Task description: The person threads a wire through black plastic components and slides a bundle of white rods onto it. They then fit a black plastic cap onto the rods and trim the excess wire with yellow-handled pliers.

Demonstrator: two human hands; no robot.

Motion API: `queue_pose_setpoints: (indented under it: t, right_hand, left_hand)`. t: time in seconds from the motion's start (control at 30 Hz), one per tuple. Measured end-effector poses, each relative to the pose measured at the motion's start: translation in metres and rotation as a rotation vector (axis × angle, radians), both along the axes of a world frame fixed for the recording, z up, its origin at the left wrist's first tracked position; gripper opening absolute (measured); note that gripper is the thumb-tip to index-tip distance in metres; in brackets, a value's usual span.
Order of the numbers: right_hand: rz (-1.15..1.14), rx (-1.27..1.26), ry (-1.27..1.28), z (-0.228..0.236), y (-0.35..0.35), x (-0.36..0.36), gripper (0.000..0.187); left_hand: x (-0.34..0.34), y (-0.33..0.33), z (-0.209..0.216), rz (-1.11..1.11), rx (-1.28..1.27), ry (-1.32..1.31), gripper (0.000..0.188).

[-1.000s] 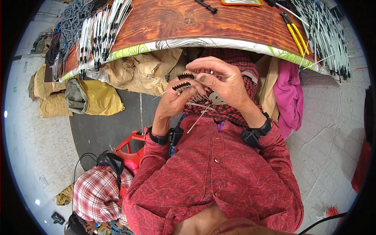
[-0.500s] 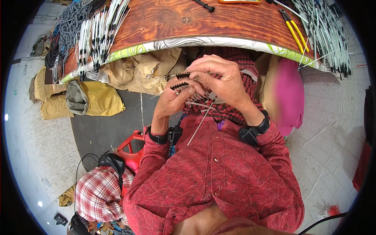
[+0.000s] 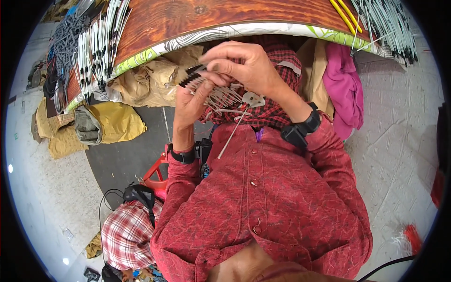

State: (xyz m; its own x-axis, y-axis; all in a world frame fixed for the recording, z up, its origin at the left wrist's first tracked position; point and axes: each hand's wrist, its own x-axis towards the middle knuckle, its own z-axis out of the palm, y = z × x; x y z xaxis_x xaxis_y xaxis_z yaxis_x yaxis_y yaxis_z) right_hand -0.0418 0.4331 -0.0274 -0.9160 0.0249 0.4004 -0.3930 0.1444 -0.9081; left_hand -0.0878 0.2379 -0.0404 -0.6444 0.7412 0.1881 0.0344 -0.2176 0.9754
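My left hand (image 3: 190, 101) is closed around a black ridged strip (image 3: 189, 80) with a row of thin pale prongs (image 3: 221, 97) fanning toward my lap. My right hand (image 3: 249, 66) reaches over from the right, its thumb and fingers at a second dark ridged piece beside the first; motion blurs the fingertips, and their contact is partly hidden. Below the hands, a thin pale stick (image 3: 230, 140) slants across my shirt front. A flat pale piece with holes (image 3: 254, 99) lies on the checked cloth (image 3: 277, 116) over my lap.
Ahead curves a wooden table (image 3: 188, 21) with a patterned edge. Bundles of white, black-tipped sticks lie at its left (image 3: 99, 49) and right (image 3: 387, 30), near yellow-handled pliers (image 3: 345, 16). Brown paper (image 3: 152, 80), a yellow sack (image 3: 117, 123), magenta cloth (image 3: 344, 84) and a red stool (image 3: 156, 176) surround me.
Both hands have moved left and slightly up in view with the ridged pieces, showing more prongs. The table and surroundings have shifted as the view moved.
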Motion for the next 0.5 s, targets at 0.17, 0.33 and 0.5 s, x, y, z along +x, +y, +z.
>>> queue_pose_setpoints:
  t: [0.17,0.33,0.5]
  right_hand:
    - [0.253,-0.370,-0.281,-0.049,-0.001,0.006,0.060]
    - [0.514,-0.211,-0.566,-0.069,-0.012,0.020,0.062]
    - [0.468,-0.223,-0.628,-0.072,-0.023,0.022,0.054]
  left_hand:
    - [-0.013,0.014,0.013,0.172,0.204,-0.036,0.027]
    - [-0.008,0.025,0.003,0.208,0.188,-0.256,0.026]
    - [-0.012,0.025,-0.015,0.238,0.091,-0.274,0.027]
